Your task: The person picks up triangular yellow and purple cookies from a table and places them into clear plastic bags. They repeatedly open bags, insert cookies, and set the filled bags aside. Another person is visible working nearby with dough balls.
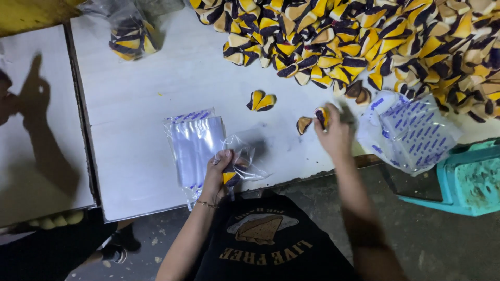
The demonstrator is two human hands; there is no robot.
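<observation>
The left hand [217,169] is pinching a small clear bag [240,162] at its mouth, fingers closed around the plastic, with one piece already sitting inside; it is hanging at the near edge of the white table [146,104]. Just left of that bag, a stack of empty bags [194,145] is lying flat. To the bag's right and a little farther in, the right hand [333,132] is curling around a yellow-and-dark piece [321,117], fingers mostly closed on it. Another loose piece [303,124] is lying beside that hand, and a pair [261,100] farther in. Beyond them the big heap of pieces [375,39] is covering the far side. The pieces look light, soft and crumbly, best taken gently by their edges; the bag is thin, slippery film, easiest held at the opening.
</observation>
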